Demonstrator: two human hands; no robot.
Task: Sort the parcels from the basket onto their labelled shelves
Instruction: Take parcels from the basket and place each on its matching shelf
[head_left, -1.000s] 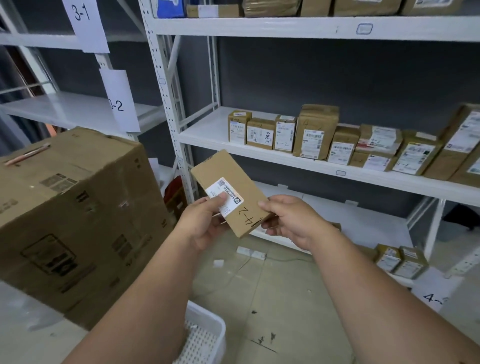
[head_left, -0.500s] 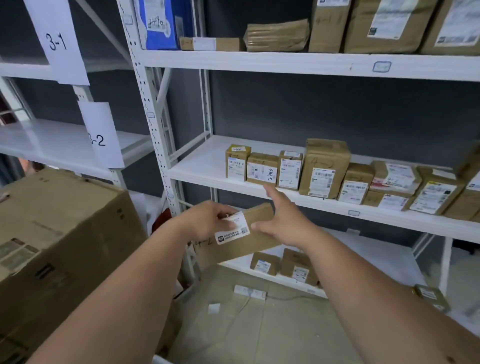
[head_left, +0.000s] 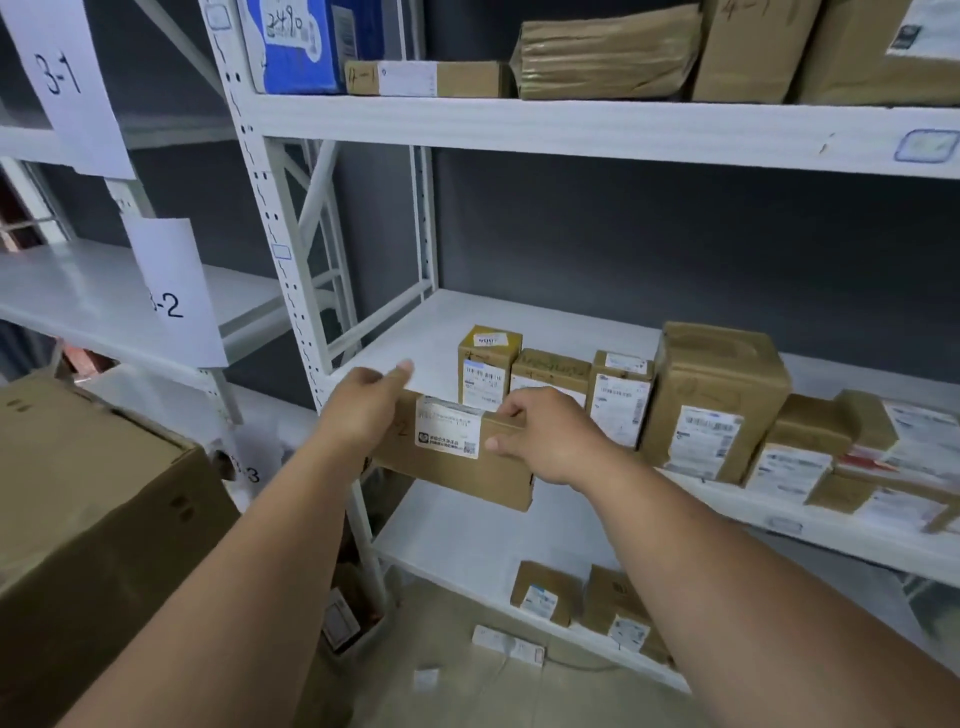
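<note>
A flat brown cardboard parcel (head_left: 457, 467) with a white label is held lengthwise at the front edge of the middle shelf (head_left: 395, 332). My left hand (head_left: 363, 410) grips its left end, thumb raised above it. My right hand (head_left: 545, 436) grips its right end, fingers curled over the top edge. A handwritten "-2" shows on the parcel next to my left hand. The parcel sits just in front of a row of small brown boxes (head_left: 488, 369) standing on that shelf. The basket is out of view.
A big cardboard carton (head_left: 88, 514) stands at the left. Paper tags "3-1" (head_left: 62, 73) and "3-2" (head_left: 171, 301) hang on the left rack. More parcels fill the top shelf (head_left: 597, 57) and the bottom shelf (head_left: 540, 595). A white power strip (head_left: 506, 644) lies on the floor.
Both hands have carried the parcel up and forward from chest height to the front edge of the middle shelf, turning it level. The view has moved closer to the rack.
</note>
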